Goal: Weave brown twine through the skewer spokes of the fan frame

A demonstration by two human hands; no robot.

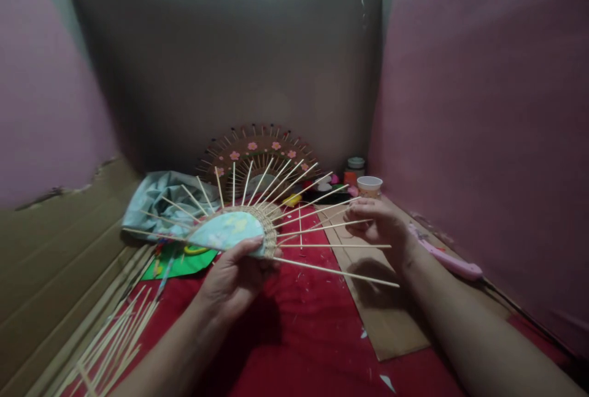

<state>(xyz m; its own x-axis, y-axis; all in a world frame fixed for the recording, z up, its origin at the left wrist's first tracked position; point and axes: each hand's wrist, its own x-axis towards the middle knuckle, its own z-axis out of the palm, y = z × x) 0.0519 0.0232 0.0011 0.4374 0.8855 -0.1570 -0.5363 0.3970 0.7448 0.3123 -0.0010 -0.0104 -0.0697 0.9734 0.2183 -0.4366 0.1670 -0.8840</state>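
My left hand [239, 277] grips the lower edge of a half-round stick fan [230, 231], thumb on its pale blue patterned centre. A band of woven twine [269, 228] runs round the curved rim. Thin wooden sticks [294, 179] spread outward from it like rays. To the right, my right hand [372, 219] is closed with fingers pinched near the stick tips. From the woven band a thin strand of twine [321, 226] leads to those fingers; its end is hidden in them.
Loose sticks [122, 339] lie at lower left, near a green sheet [184, 263] and bluish cloth [159, 200]. A flowered stick fan [253, 139] leans at the back. On the right are a cardboard piece [391, 335], a white cup [369, 185] and a pink glue gun [453, 262].
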